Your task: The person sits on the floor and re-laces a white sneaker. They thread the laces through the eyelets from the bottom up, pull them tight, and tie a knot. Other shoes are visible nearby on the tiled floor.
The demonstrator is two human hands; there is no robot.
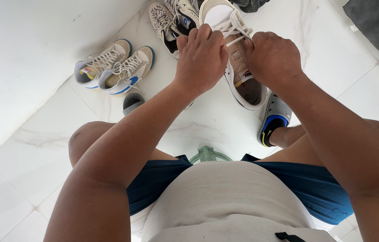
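Note:
A white low sneaker [243, 83] with white laces [239, 31] lies on the tiled floor in front of me, toe pointing away. My left hand [200, 56] is closed over the laces on the shoe's left side. Opposite it, my right hand [272, 58] pinches a lace end. The two hands nearly touch above the tongue. The middle of the shoe is hidden behind my hands.
A pair of cream and blue sneakers [115, 67] stands by the white wall at the left. A patterned sneaker [165, 22] lies behind my left hand. My feet wear grey slides [275, 118]. I sit on a green stool [207, 154], knees apart.

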